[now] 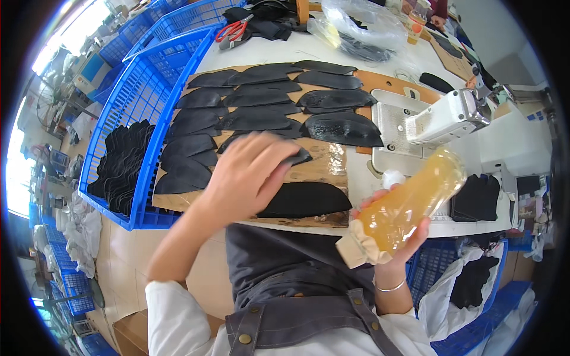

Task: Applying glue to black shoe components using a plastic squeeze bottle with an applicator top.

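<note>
My right hand (392, 237) is wrapped round a clear bottle (412, 199) of amber liquid. The bottle is tilted, its pale, wrapped mouth end pointing down to the left. Over the cardboard sheet (320, 160), my left hand (246, 175) is slightly blurred, its fingers pinched on the end of a black curved piece (300, 156). Below that hand, a larger black curved piece (309, 199) lies flat at the near edge. Farther up the cardboard, several overlapping black pieces (261, 97) lie in rows. Two at the right, including a wet-looking piece (342, 127), shine.
A white sewing machine (445, 121) stands at the right, beside a stack of black pieces (475, 197). At the left is a blue basket (151, 89) with black pieces. Red-handled scissors (234, 29) and a plastic bag (359, 29) lie at the back. Another person's hand (438, 21) shows far right.
</note>
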A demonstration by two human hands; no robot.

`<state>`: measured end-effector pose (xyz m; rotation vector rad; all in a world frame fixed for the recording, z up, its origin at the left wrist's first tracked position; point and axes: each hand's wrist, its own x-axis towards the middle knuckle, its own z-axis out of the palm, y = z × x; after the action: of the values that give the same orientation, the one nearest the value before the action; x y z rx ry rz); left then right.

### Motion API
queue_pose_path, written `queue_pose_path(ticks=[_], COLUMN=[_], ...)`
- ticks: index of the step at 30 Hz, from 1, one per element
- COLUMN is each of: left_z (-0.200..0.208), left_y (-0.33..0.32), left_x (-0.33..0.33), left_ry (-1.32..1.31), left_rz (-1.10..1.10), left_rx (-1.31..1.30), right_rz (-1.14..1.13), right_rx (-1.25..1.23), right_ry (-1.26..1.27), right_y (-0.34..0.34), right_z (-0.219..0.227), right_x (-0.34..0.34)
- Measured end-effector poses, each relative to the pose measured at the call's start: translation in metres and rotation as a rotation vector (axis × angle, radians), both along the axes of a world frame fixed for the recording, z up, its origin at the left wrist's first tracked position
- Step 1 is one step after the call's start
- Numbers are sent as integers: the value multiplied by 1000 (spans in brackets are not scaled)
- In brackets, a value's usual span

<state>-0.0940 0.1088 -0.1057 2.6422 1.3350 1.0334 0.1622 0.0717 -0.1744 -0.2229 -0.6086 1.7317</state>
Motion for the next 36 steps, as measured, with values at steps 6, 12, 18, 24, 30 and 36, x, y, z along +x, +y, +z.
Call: queue_pose_path(ticks=[6, 12, 18, 24, 30, 36], left_z=[-63, -93, -106, -104, -105, -111], left_y=[-69, -69, -72, -73, -75, -70], left_x=[-28, -36, -41, -44, -46, -43], left_ry=[-81, -239, -313, -327, -258, -283], left_rz=[112, 96, 77, 35, 53, 60], left_rx=[42, 256, 285, 284, 271, 296], right_rz=[-106, -310, -255, -165, -196, -533], right_rx=[146, 331, 574, 821, 909, 709], right_ry=[-143, -662, -833, -1189, -1292, -1494], right_y=[14, 22, 18, 16, 17, 26], right_z=[17, 46, 55, 49, 57, 55], right_x=[-12, -60, -112, -127, -120, -82])
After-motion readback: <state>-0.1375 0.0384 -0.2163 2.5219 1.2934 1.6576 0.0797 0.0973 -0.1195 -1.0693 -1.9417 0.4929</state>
